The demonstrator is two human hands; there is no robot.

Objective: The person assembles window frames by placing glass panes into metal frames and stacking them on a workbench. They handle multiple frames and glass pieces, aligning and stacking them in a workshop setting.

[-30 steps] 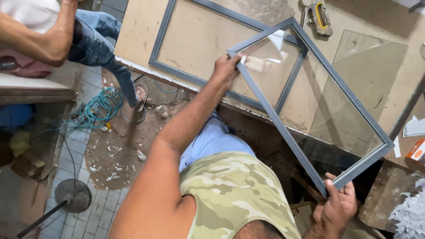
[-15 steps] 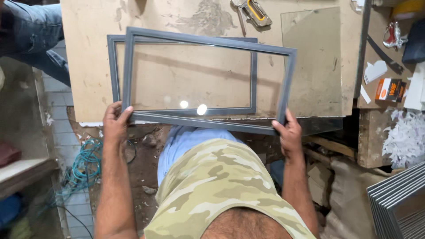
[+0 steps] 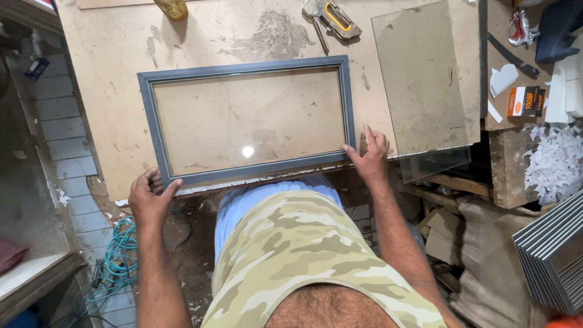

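Frame [image 3: 248, 118] flat on the workbench [image 3: 109, 61], glass sheet [image 3: 425, 79] to its right, staple gun [image 3: 331, 17] behind.

The grey picture frame [image 3: 246, 118] lies flat on the beige workboard [image 3: 109, 67], its long sides running left to right. It is a rectangle of narrow grey moulding, mitred at the corners, with a clear glass pane set inside; the board's scuffed surface shows through, and a small bright reflection sits on the glass near the near rail. The near rail lies along the board's near edge. The frame is slightly skewed, its left end sitting a little nearer than its right. The near left and near right corners each meet a hand.
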